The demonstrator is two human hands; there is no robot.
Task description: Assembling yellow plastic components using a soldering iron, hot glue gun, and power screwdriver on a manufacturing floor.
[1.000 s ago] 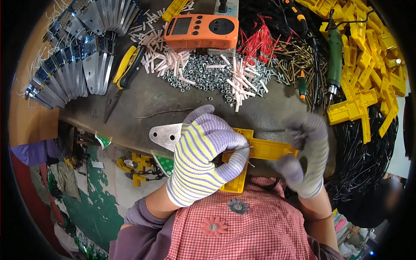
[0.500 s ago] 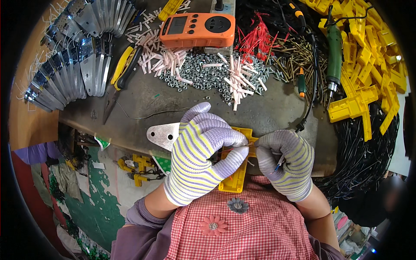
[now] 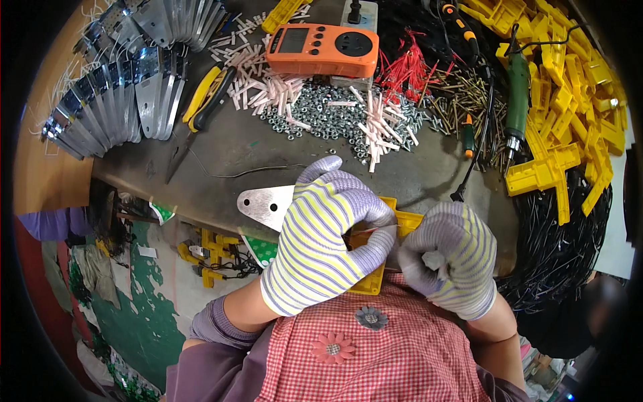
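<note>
My left hand (image 3: pixel 328 244), in a striped knit glove, is closed in a pinch. A thin wire (image 3: pixel 372 230) runs into its fingertips. Underneath lies a yellow plastic housing (image 3: pixel 367 287), partly hidden by this hand, at the table's front edge. Just to the right, my right hand (image 3: pixel 455 258) is curled closed in a matching glove, its fingertips smeared by motion. Something small and whitish shows among its fingers, too unclear to name. A silver metal plate (image 3: pixel 261 205) with two dark holes pokes out left of my left hand.
Beyond my hands lie nuts (image 3: pixel 301 117), pale sleeves (image 3: pixel 380 127) and an orange meter (image 3: pixel 321 50). Pliers (image 3: pixel 201 100) and metal plates (image 3: pixel 144 100) are left. A green electric screwdriver (image 3: pixel 517 100), yellow housings (image 3: pixel 552 167) and black cables (image 3: pixel 556 248) lie right.
The right hand has drawn slightly away from the left fingertips and curled more. The whole view has shifted a little. My left hand keeps its pinch.
</note>
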